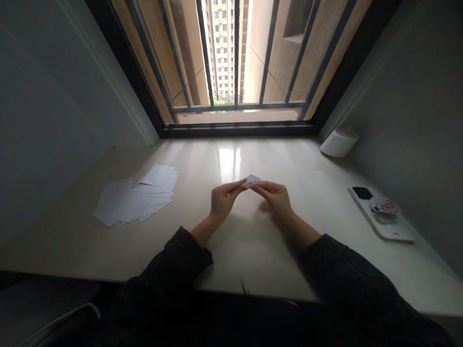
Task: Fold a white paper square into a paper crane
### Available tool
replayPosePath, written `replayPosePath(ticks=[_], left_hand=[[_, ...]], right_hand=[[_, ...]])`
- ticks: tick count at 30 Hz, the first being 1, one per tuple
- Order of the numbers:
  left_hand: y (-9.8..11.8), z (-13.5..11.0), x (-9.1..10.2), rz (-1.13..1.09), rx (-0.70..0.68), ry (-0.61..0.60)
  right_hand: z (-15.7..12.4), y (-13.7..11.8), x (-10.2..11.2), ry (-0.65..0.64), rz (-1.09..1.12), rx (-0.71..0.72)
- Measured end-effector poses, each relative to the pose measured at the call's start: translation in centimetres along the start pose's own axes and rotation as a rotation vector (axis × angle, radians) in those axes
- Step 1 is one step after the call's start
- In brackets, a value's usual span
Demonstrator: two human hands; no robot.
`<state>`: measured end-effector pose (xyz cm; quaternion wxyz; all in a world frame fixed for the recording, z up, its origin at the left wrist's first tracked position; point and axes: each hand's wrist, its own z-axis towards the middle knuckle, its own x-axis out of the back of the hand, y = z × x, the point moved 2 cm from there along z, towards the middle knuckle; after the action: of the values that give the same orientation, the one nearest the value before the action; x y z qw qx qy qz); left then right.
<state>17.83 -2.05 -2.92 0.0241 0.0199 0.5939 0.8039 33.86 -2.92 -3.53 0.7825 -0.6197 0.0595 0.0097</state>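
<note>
A small folded piece of white paper (253,179) is held up between both hands, above the middle of the pale ledge (228,259). My left hand (223,197) pinches its left side between thumb and fingers. On the other side my right hand (274,194) grips the paper's lower right edge the same way. The fingertips of the two hands nearly meet, and they cover the lower part of the paper. Its exact folded shape is too small to make out.
Several loose white sheets (134,200) lie fanned out on the left. At the right rests a white phone (394,231) with a round decorated grip (384,204) on its back. A white cylinder-like object (339,143) stands in the far right corner, beside the barred window (237,57).
</note>
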Motion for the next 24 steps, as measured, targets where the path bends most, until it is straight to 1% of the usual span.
replayPosePath(ticks=[3, 6, 12, 19, 21, 24], left_hand=[[-0.51, 0.03, -0.11, -0.068, 0.063, 0.014], [-0.49, 0.03, -0.15, -0.092, 0.090, 0.022], [-0.24, 0.02, -0.19, -0.092, 0.096, 0.043], [-0.45, 0.07, -0.26, -0.136, 0.141, 0.047], [-0.32, 0.02, -0.33, -0.140, 0.136, 0.049], [-0.17, -0.09, -0.44, -0.138, 0.135, 0.057]], right_hand=[[0.03, 0.00, -0.05, -0.001, 0.003, 0.007], [-0.08, -0.08, -0.15, 0.020, 0.016, -0.018], [-0.49, -0.13, -0.30, 0.125, 0.025, -0.122], [-0.32, 0.38, -0.56, 0.103, 0.162, -0.162], [-0.35, 0.27, -0.68, 0.103, 0.168, -0.163], [-0.51, -0.06, -0.85, 0.134, 0.163, -0.158]])
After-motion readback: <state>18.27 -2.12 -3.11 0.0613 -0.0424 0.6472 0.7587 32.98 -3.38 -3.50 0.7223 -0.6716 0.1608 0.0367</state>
